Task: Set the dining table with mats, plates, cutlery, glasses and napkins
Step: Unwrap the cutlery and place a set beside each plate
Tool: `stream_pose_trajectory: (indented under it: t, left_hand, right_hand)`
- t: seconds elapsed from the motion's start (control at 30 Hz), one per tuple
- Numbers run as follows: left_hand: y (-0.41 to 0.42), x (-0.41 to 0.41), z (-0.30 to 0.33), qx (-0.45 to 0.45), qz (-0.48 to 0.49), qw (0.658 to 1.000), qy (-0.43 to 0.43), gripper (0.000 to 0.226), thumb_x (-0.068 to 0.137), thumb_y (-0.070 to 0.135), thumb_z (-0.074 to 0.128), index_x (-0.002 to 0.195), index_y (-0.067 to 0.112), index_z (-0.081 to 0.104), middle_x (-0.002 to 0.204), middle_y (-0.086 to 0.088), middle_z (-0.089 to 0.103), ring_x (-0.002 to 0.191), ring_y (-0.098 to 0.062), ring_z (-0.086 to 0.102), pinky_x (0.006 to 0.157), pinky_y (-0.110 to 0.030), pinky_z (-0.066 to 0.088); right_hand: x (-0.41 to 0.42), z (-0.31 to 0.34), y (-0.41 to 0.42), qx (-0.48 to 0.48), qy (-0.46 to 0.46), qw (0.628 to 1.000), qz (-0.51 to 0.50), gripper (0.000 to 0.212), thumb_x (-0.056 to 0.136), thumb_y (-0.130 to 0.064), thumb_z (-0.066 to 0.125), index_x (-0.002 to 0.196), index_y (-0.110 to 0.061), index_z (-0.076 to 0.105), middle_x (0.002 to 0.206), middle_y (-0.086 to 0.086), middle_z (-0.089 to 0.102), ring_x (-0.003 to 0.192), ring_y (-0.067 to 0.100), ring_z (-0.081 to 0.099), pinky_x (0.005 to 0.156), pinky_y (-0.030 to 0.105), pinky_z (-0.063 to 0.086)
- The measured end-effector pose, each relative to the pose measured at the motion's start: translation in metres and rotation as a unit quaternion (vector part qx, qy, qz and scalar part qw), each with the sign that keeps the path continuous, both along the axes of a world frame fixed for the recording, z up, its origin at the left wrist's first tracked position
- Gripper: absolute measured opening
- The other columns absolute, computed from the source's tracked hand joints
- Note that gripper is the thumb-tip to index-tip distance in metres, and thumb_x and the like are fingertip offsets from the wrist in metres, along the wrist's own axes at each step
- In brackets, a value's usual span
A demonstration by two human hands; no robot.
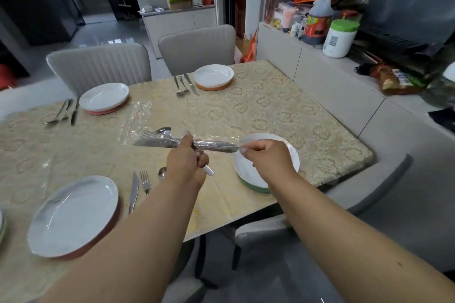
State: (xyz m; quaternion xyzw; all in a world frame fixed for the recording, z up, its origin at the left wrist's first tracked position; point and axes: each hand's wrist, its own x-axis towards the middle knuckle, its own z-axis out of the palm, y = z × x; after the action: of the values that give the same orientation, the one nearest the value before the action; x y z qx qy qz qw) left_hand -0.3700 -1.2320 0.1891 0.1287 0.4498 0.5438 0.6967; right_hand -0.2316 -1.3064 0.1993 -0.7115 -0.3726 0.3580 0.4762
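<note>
The left hand (186, 162) grips a clear-plastic-wrapped silver cutlery bundle (187, 143); the right hand (267, 156) fingers pinch its end above the white round plate (294, 155).

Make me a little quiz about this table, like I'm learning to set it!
1. How many plates sit fully in view on the table?
2. True or false: the left hand holds a wrapped cutlery bundle.
3. Which plate has no cutlery beside it yet: A) far left B) far right C) near right?

Key: 1. Four. 2. True. 3. C, the near right plate, under the right hand.
</note>
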Motion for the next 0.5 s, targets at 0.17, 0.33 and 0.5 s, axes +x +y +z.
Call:
stream_pose_trajectory:
  t: [0.17,0.33,0.5]
  left_hand:
    - [0.005,0.001,0.001,0.004,-0.024,0.999,0.026,0.036,0.100,0.026,0.052,0.068,0.012,0.042,0.046,0.005,0.031,0.034,-0.008,0.023,0.036,-0.019,0.018]
    - [0.012,0.000,0.003,0.002,-0.032,0.998,0.049,0.038,0.100,0.027,0.052,0.067,0.012,0.040,0.040,0.006,0.030,0.033,-0.008,0.023,0.037,-0.020,0.018]
    - [0.023,-0.005,0.002,-0.001,-0.024,0.999,0.042,0.036,0.099,0.023,0.053,0.068,0.011,0.042,0.041,0.006,0.033,0.033,-0.008,0.024,0.035,-0.019,0.018]
  right_hand:
    - [0.002,-0.001,0.007,0.007,0.047,0.999,-0.003,0.003,0.086,-0.019,0.070,0.086,-0.019,0.073,0.079,-0.011,0.067,0.073,0.000,0.057,0.070,0.016,0.042]
    - [-0.005,0.002,0.017,-0.019,0.120,0.993,0.005,0.005,0.090,-0.017,0.065,0.090,-0.018,0.070,0.064,-0.018,0.061,0.060,-0.007,0.052,0.054,0.008,0.035]
    - [-0.010,0.001,0.027,-0.016,0.103,0.995,-0.009,0.006,0.090,-0.017,0.064,0.085,-0.017,0.067,0.074,-0.006,0.059,0.066,0.003,0.049,0.060,0.014,0.036]
